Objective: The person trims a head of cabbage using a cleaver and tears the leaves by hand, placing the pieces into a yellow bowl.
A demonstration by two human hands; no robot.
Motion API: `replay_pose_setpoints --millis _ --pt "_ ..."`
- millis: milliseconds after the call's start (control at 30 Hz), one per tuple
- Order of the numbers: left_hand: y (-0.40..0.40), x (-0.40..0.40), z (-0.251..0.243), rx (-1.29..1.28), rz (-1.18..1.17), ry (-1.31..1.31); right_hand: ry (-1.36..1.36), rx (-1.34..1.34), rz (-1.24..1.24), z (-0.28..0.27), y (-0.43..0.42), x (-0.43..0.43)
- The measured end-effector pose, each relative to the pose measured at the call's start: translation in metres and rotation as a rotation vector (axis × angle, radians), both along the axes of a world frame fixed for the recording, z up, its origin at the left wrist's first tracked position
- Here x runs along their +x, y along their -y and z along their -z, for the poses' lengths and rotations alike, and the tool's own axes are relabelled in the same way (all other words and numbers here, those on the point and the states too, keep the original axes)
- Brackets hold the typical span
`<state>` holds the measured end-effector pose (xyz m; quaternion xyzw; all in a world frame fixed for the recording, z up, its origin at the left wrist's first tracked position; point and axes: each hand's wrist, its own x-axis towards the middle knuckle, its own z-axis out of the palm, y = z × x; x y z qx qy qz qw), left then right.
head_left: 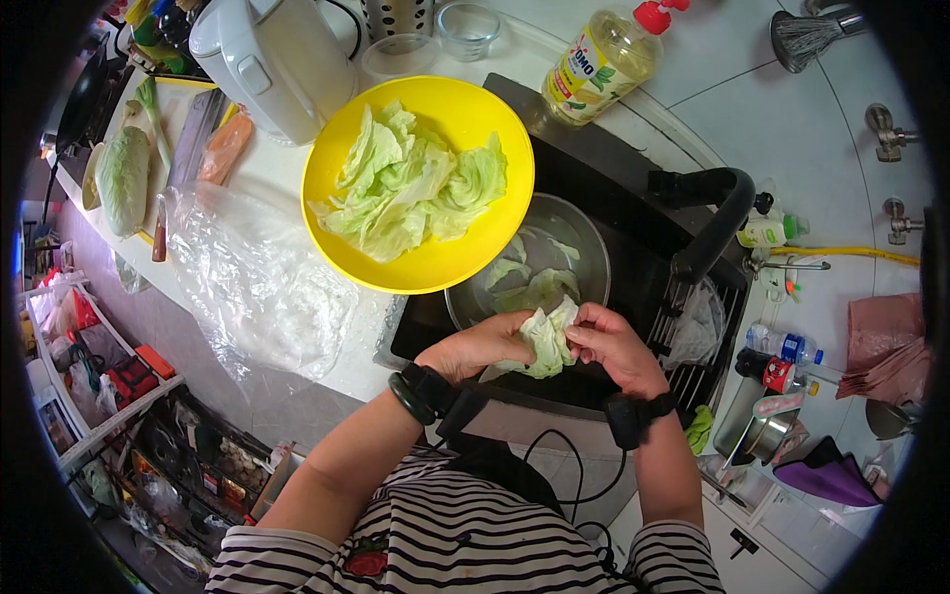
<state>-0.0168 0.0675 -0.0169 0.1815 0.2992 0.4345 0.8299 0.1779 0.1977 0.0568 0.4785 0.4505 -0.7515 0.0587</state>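
Note:
A crumpled lettuce leaf (549, 338) is held between my two hands over the near edge of the black sink (423, 327). My left hand (482, 343) grips its left side, and the fingers of my right hand (612, 343) pinch its right edge. Just beyond them a round metal basin (597, 256) sits in the sink, with several pale green leaf pieces (542, 288) in it. A yellow bowl (326, 245) heaped with torn lettuce (415, 185) stands past my left hand, its rim covering part of the basin.
A clear plastic bag (252, 289) lies on the counter left of the bowl. Behind are a white electric kettle (274, 74) and a dish soap bottle (601, 67). A black faucet (716, 215) arches over the sink's right side. A cleaver (191, 141) lies beside a napa cabbage (125, 182).

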Motion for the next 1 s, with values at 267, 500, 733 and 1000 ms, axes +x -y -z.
replay_pose_setpoints --millis 267,500,733,1000 --pt "0.003 0.001 0.006 -0.051 -0.071 0.082 -0.05 -0.008 0.208 0.014 0.011 0.0" --pt "-0.001 0.015 0.002 -0.043 -0.116 -0.125 -0.041 0.025 0.192 0.014 0.022 -0.006" --pt "-0.005 0.017 -0.004 -0.15 -0.045 -0.28 -0.017 0.314 -0.001 0.03 0.023 -0.009" --pt "0.001 0.007 -0.014 -0.126 0.074 -0.28 0.197 0.932 -0.045 0.023 0.002 -0.001"
